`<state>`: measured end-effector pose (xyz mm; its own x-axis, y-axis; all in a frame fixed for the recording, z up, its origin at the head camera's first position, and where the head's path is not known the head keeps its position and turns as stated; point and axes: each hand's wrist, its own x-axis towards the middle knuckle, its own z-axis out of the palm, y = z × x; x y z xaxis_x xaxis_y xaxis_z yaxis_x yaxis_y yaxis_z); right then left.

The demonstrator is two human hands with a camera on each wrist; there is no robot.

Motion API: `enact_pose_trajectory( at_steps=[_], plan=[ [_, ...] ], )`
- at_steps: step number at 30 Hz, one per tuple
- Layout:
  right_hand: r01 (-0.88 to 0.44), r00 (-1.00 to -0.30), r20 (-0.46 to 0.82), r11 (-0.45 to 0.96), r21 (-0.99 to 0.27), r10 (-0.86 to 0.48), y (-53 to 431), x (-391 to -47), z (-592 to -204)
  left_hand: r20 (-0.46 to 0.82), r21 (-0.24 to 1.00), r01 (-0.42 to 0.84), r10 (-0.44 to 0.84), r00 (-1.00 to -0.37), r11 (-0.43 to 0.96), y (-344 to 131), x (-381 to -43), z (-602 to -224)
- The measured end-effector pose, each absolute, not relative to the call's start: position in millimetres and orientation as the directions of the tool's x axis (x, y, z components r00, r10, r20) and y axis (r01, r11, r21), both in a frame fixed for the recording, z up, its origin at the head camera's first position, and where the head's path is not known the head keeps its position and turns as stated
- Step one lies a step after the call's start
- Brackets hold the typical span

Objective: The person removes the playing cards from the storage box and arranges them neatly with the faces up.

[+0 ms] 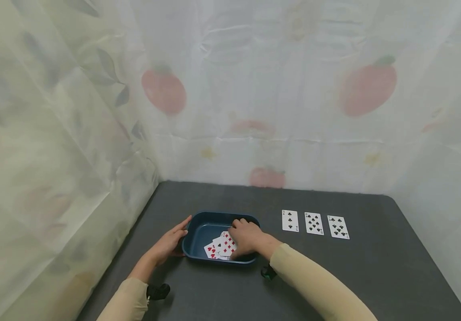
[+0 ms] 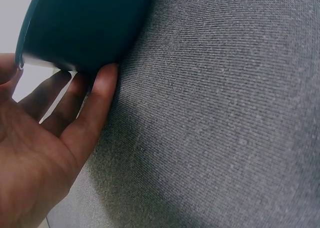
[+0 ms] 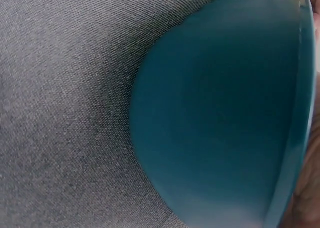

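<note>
A dark blue rectangular tray (image 1: 198, 256) stands on the table with several playing cards (image 1: 211, 250) lying loosely overlapped inside, red hearts and diamonds and a black spade among them. My left hand (image 1: 168, 244) rests against the tray's left end; in the left wrist view its extended fingers (image 2: 95, 105) touch the outer wall below the rim. Over the tray's right end reaches my right hand (image 1: 248, 238), fingers and thumb spread apart at the cards. Its palm side is hidden, and the tray wall (image 3: 215, 112) covers most of it in the right wrist view.
Three face-up black-suit cards lie in a row right of the tray: a three of clubs (image 1: 290, 221), a middle card (image 1: 314, 223) and a right card (image 1: 338, 227). Patterned curtains (image 1: 230, 89) hang around the dark grey table (image 1: 222, 294).
</note>
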<state>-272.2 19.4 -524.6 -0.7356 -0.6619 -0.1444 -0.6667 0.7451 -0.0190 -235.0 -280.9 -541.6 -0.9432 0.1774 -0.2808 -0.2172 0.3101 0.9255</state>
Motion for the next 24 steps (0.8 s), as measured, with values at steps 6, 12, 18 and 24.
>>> enact_pose_trajectory(
  at_steps=[6,12,18,24],
  plan=[
    [-0.659,-0.740,-0.150,0.752,-0.031,-0.655,18,-271,-522,-0.282,0.926,-0.218,0.181,-0.942,0.308,-281,-235,-541],
    [-0.659,-0.735,-0.146,0.748,-0.070,-0.662,20,-270,-518,-0.288,0.925,-0.221,0.189,-0.939,0.309,-282,-236,-541],
    [-0.686,-0.710,-0.089,0.715,-0.137,-0.698,29,-273,-506,-0.290,0.923,-0.223,0.186,-0.939,0.313,-282,-235,-539],
    [-0.676,-0.719,-0.001,0.699,-0.236,-0.695,53,-276,-480,-0.296,0.920,-0.230,0.177,-0.939,0.318,-281,-237,-538]
  ],
)
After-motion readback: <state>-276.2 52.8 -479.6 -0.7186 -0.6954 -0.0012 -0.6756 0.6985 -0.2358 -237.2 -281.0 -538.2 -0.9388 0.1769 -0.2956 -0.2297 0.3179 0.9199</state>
